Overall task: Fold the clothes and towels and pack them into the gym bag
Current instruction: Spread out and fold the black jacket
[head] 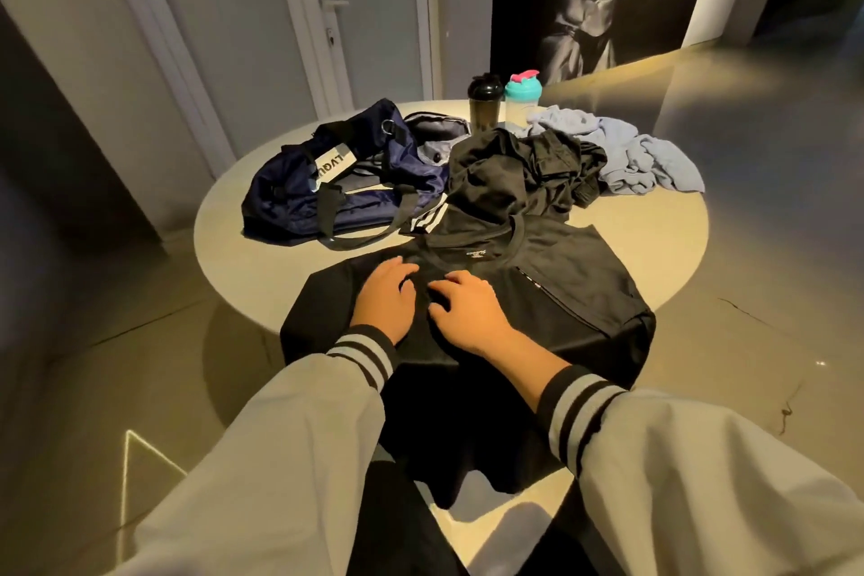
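Black shirt (537,295) lies flat on the counter (219,225), its hem hanging off the near edge. Your left hand (385,299) and right hand (467,309) press on its chest, fingers (402,269) loosely apart, gripping nothing. The gym bag (327,187) sits far left, with a black pile (514,173) and a blue towel (645,154) beyond. Risk: if you lift your palms to fold, the overhanging hem may drag the shirt off.

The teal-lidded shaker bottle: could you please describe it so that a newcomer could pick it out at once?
On the round table, look to the far edge, behind the heap of black clothes, where two bottles stand side by side. The teal-lidded bottle is the right one: pale body, teal lid and pink cap, whereas the black bottle beside it is dark all over.
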A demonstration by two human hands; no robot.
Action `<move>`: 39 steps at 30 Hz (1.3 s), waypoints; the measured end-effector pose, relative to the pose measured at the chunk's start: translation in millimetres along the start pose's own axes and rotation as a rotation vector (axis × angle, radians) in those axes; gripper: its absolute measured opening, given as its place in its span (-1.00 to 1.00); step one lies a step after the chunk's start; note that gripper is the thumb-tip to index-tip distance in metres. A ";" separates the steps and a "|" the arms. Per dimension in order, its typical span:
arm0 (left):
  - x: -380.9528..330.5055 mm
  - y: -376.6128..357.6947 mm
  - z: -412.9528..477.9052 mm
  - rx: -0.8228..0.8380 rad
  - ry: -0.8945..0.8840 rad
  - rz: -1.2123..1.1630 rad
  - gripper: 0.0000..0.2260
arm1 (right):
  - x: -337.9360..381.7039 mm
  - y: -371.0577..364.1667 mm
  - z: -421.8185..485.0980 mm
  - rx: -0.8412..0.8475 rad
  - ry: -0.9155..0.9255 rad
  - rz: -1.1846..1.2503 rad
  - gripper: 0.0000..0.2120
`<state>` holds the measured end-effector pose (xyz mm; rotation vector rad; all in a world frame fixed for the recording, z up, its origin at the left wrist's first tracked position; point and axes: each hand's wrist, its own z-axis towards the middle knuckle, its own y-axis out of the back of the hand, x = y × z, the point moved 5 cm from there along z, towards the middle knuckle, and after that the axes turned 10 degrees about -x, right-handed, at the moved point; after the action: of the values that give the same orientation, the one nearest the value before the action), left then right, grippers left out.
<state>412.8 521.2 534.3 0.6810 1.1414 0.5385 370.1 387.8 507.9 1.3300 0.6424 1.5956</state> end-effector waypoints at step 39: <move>40.6 44.6 -17.7 -0.082 0.242 0.151 -0.79 | 38.1 -7.9 -3.1 -0.016 -0.145 0.411 -0.68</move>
<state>407.5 583.8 536.5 0.6456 1.2918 0.8090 370.5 425.5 517.9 1.6226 0.2763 1.7980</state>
